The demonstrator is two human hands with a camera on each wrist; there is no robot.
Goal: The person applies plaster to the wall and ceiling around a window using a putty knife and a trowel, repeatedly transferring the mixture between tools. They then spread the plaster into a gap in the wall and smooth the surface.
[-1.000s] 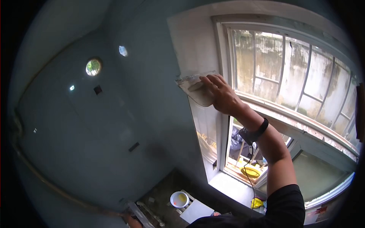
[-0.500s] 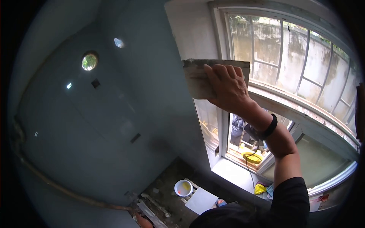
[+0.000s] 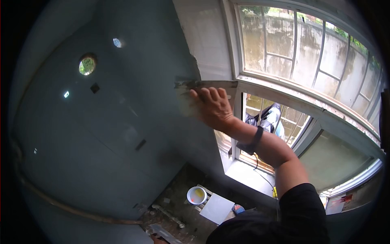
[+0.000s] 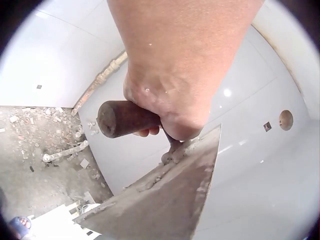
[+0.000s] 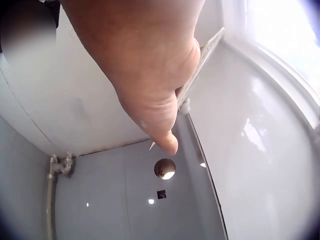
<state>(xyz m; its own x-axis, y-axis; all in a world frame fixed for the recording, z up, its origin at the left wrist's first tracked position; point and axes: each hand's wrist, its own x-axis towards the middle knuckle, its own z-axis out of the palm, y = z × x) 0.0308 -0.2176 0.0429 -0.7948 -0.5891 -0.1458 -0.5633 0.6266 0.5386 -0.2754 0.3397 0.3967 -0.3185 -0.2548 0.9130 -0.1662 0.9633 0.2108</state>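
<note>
My right hand (image 3: 214, 109) is raised to the wall corner beside the window, gripping a broad flat scraper blade (image 3: 185, 84). Several fingers lie over the blade's face near its dark upper edge. In the right wrist view the blade (image 5: 202, 65) shows edge-on past the hand (image 5: 155, 85), close to the pale reveal panel. Low in the head view, only a bit of my left hand (image 3: 157, 240) shows. The left wrist view has that hand curled round the brown handle (image 4: 127, 119) of a plastering trowel, its metal plate (image 4: 170, 195) smeared with grey paste.
The barred window (image 3: 280, 44) stands at the right, with a sill (image 3: 252, 177) below. On the rubble-strewn floor are a white bucket (image 3: 190, 198), a white board (image 3: 217, 208) and a pipe (image 3: 172, 217). Another pipe (image 3: 81, 211) runs along the left wall.
My right hand with the scraper blade first shifted right, then left and down along the corner. The head view has tilted, so the window sits higher.
</note>
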